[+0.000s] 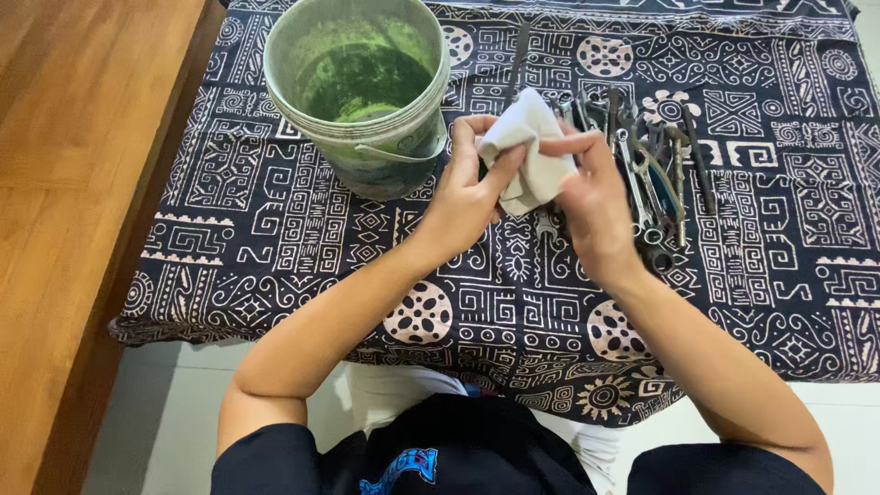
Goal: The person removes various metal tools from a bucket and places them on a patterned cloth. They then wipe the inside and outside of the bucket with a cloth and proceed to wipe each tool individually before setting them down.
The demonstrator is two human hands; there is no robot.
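My left hand [463, 197] and my right hand [591, 197] meet over a dark patterned cloth [275, 229], both closed around a white rag [527, 151]. The rag is bunched between the fingers and stands up above them. A dark slim item seems to run up from behind the rag toward the far edge; what is wrapped inside the rag is hidden. Just right of my right hand lies a row of several metal wrenches and other hand tools [655, 174].
A green-stained plastic bucket [357, 92] with a wire handle stands on the cloth left of my hands. A wooden surface [73, 183] runs along the left. Pale floor shows below the cloth's near edge, and my dark shirt is at the bottom.
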